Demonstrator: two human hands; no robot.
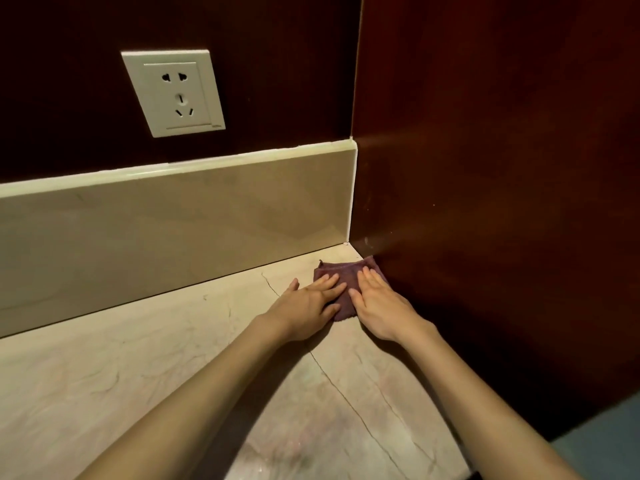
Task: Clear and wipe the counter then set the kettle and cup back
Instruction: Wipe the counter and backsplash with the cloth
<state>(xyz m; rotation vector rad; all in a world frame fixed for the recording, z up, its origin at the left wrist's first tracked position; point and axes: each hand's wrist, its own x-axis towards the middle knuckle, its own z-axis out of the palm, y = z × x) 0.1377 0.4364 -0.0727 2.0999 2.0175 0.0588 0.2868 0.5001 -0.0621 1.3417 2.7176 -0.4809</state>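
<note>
Fingers (329, 284) flat, both hands: I see left hand (308, 308) and right hand (375, 306) pressing purple cloth (341, 275) onto counter (138, 358), far-right corner against dark side panel (502, 202). Beyond: beige backsplash (173, 220), wall socket (173, 93) above.

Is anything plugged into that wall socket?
No, the white wall socket shows bare holes, with no plug or cord in it.

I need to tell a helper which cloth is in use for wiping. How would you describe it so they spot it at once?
Look at the pale marble counter, then follow it to the far right corner where it meets the dark wood wall. There lies a small purple cloth, pressed flat under the left hand and right hand, the only fabric in view.
</note>
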